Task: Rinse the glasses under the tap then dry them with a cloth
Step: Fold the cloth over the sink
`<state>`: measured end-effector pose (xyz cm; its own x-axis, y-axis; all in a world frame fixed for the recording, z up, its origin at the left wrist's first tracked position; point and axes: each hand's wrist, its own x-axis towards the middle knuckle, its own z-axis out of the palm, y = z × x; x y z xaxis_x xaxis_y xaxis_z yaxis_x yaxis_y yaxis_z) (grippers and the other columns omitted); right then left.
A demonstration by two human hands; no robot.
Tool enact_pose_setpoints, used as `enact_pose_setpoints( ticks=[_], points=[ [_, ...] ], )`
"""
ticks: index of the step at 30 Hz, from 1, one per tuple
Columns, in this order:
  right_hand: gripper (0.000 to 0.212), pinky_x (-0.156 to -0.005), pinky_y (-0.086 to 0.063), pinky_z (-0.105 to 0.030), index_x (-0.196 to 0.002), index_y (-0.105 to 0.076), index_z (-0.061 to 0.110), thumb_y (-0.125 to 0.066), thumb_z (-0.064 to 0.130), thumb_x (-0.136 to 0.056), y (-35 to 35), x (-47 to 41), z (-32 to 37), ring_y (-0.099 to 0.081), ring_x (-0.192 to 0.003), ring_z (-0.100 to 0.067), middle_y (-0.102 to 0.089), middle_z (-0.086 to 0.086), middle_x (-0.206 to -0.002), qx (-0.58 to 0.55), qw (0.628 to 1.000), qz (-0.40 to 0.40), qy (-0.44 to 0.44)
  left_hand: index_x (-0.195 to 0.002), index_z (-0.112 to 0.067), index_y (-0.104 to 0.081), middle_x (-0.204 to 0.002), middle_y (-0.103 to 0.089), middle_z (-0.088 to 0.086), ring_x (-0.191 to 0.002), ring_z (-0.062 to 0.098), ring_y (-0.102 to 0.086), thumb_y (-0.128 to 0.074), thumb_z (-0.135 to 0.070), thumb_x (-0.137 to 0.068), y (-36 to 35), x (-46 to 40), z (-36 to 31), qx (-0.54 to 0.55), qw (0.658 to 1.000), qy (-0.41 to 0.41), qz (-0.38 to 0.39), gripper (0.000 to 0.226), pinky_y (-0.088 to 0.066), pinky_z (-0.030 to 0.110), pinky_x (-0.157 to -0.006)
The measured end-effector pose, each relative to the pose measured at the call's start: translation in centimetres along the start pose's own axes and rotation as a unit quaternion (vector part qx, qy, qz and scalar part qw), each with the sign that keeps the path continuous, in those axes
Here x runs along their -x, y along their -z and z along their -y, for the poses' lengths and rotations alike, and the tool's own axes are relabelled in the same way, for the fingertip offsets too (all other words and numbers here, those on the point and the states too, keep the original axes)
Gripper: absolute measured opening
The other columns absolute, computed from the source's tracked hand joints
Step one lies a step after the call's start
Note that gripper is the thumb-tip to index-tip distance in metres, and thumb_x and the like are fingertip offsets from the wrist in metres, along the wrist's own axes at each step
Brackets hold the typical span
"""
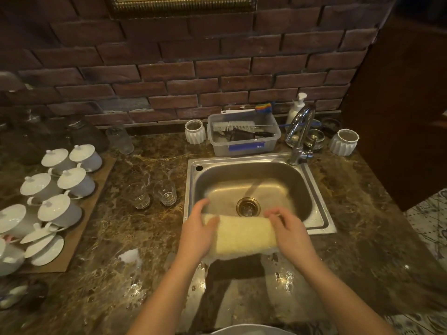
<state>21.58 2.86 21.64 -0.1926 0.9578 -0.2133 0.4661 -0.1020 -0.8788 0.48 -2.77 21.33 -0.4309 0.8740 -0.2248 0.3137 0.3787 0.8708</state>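
A pale yellow cloth (244, 235) is stretched between my hands over the near rim of the steel sink (193, 189). My left hand (197, 235) grips its left end, and my right hand (289, 232) grips its right end. Two clear glasses (139, 195) (165, 191) stand on the marble counter just left of the sink, apart from both hands. The chrome tap (298, 131) rises at the sink's back right corner; no water stream is plain to see. The drain (248, 206) lies beyond the cloth.
Several white lidded cups (72, 180) sit on a brown mat at the left. A clear tub with brushes (244, 135), two white ribbed pots (194, 131) (343, 142) and a soap pump (296, 108) line the brick wall. Dark jars (87, 134) stand back left.
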Motion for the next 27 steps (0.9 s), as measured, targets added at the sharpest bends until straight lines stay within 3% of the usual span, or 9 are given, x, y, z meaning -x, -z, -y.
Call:
enact_pose_setpoints(
  ticks=[2, 5, 7, 10, 13, 15, 20, 24, 27],
  points=[
    [0.013, -0.087, -0.049, -0.027, -0.110, -0.070, 0.028, -0.062, 0.030, -0.099, 0.0, -0.1, -1.0, -0.063, -0.107, -0.009, -0.068, 0.013, -0.113, 0.029, 0.995, 0.075, -0.062, -0.140, -0.035, -0.053, -0.135, -0.060, 0.002, -0.103, 0.017, -0.068, -0.079, -0.035, -0.089, -0.1, 0.1, 1.4, -0.029, 0.992, 0.089, 0.084, 0.058, -0.059, 0.035, -0.087],
    [0.042, -0.085, -0.053, -0.027, -0.116, -0.069, 0.024, -0.086, 0.033, -0.079, 0.1, 0.4, -2.4, -0.064, -0.105, -0.011, -0.067, 0.005, -0.115, 0.052, 0.974, 0.170, -0.143, -0.141, -0.040, -0.052, -0.144, -0.045, 0.003, -0.119, 0.019, -0.058, -0.094, -0.052, -0.064, -0.5, 1.3, 2.8, -0.083, 0.978, 0.115, 0.155, 0.088, -0.052, 0.030, -0.094],
    [0.062, -0.087, -0.053, -0.026, -0.126, -0.064, 0.025, -0.091, 0.031, -0.071, 0.0, 1.0, -2.9, -0.062, -0.108, -0.013, -0.063, 0.003, -0.123, 0.152, 0.951, 0.226, -0.145, -0.148, -0.033, -0.047, -0.149, -0.030, -0.001, -0.133, 0.022, -0.047, -0.096, -0.049, -0.061, -0.8, 2.4, 3.4, -0.141, 0.959, 0.112, 0.218, 0.101, -0.046, 0.031, -0.105],
    [0.063, -0.094, -0.049, -0.027, -0.134, -0.061, 0.026, -0.086, 0.027, -0.076, -0.3, 2.1, -3.4, -0.056, -0.116, -0.017, -0.053, 0.003, -0.131, 0.330, 0.899, 0.270, -0.097, -0.144, -0.020, -0.054, -0.159, -0.017, -0.003, -0.141, 0.023, -0.042, -0.091, -0.035, -0.074, -1.5, 4.2, 4.2, -0.289, 0.906, 0.075, 0.302, 0.081, -0.041, 0.033, -0.115],
    [0.023, -0.072, -0.046, -0.021, -0.111, -0.072, 0.024, -0.072, 0.018, -0.089, -0.9, 2.8, -3.6, -0.061, -0.095, -0.014, -0.059, 0.004, -0.109, 0.395, 0.875, 0.273, -0.056, -0.128, -0.015, -0.068, -0.150, -0.036, -0.002, -0.133, 0.020, -0.051, -0.071, -0.019, -0.093, -2.0, 5.1, 4.4, -0.367, 0.873, 0.027, 0.320, 0.035, -0.040, 0.031, -0.111],
    [0.016, -0.073, -0.049, -0.026, -0.106, -0.073, 0.021, -0.062, 0.018, -0.095, -1.5, 2.9, -3.2, -0.061, -0.092, -0.017, -0.059, 0.001, -0.105, 0.433, 0.858, 0.273, -0.032, -0.115, -0.016, -0.073, -0.135, -0.049, 0.000, -0.118, 0.022, -0.057, -0.062, -0.014, -0.097, -2.1, 4.7, 4.2, -0.413, 0.858, -0.012, 0.306, 0.022, -0.047, 0.035, -0.103],
    [0.030, -0.100, -0.046, -0.041, -0.124, -0.065, 0.015, -0.053, 0.012, -0.096, -1.8, 1.4, -1.8, -0.045, -0.121, -0.025, -0.047, -0.004, -0.132, 0.536, 0.806, 0.243, 0.063, -0.114, -0.021, -0.070, -0.137, -0.043, 0.001, -0.131, 0.028, -0.034, -0.060, -0.015, -0.095, -1.0, 2.3, 3.2, -0.535, 0.805, -0.106, 0.235, 0.022, -0.033, 0.050, -0.111],
    [0.053, -0.107, -0.040, -0.037, -0.143, -0.050, 0.018, -0.057, 0.006, -0.092, -0.7, -0.3, -1.8, -0.044, -0.133, -0.023, -0.047, 0.000, -0.151, 0.504, 0.833, 0.173, 0.148, -0.126, -0.022, -0.061, -0.128, -0.052, -0.004, -0.119, 0.021, -0.041, -0.057, -0.023, -0.099, 0.8, 1.4, 2.7, -0.476, 0.840, -0.240, 0.103, 0.027, -0.036, 0.039, -0.099],
    [0.072, -0.114, -0.035, -0.039, -0.153, -0.040, 0.026, -0.060, -0.001, -0.090, -0.3, -0.1, -3.4, -0.042, -0.142, -0.022, -0.045, 0.003, -0.157, 0.442, 0.865, 0.129, 0.198, -0.124, -0.023, -0.062, -0.112, -0.068, -0.008, -0.102, 0.020, -0.054, -0.069, -0.021, -0.092, 1.7, 1.3, 4.2, -0.397, 0.864, -0.307, 0.040, 0.033, -0.045, 0.038, -0.085]
  ],
)
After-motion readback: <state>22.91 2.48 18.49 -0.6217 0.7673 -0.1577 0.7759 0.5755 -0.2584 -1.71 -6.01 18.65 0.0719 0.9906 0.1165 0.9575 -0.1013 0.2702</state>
